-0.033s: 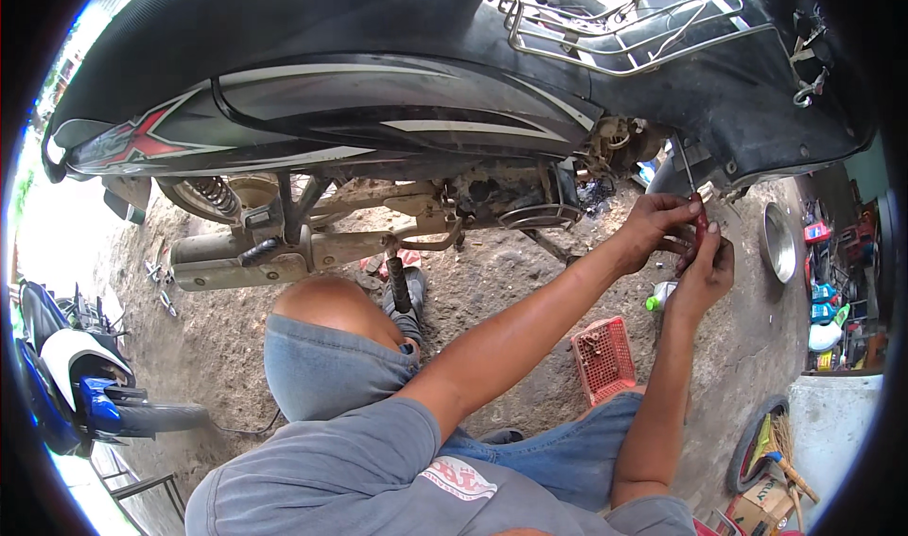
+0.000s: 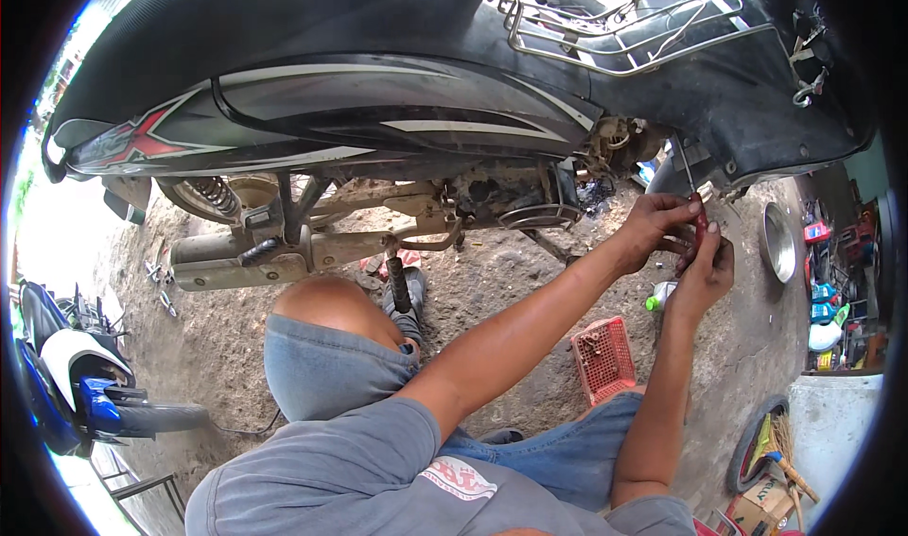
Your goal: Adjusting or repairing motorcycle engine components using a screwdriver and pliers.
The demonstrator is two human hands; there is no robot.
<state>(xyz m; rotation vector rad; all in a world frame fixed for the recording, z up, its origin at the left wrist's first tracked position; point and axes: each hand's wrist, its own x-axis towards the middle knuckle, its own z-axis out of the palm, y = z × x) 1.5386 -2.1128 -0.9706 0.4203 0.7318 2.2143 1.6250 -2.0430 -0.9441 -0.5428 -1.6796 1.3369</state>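
Note:
A screwdriver (image 2: 700, 219) with a red handle and a thin metal shaft points up and away toward the front of a black and grey motorbike (image 2: 378, 111). My left hand (image 2: 657, 229) pinches the top of the handle, close to the shaft. Lower down, my right hand (image 2: 707, 269) has its fingers closed round the same handle. The shaft reaches up in front of the black front body panel (image 2: 785, 144), beside the uncovered dirty engine area (image 2: 619, 144). I cannot tell whether its tip touches anything.
A red plastic basket (image 2: 605, 361) stands on the dirt floor near my knee. Nearby lies a white bottle with a green cap (image 2: 654, 303). A metal basin (image 2: 778, 243) is at the right. A blue and white motorbike (image 2: 85, 375) stands at the left. A metal rack (image 2: 643, 49) rests on the bike.

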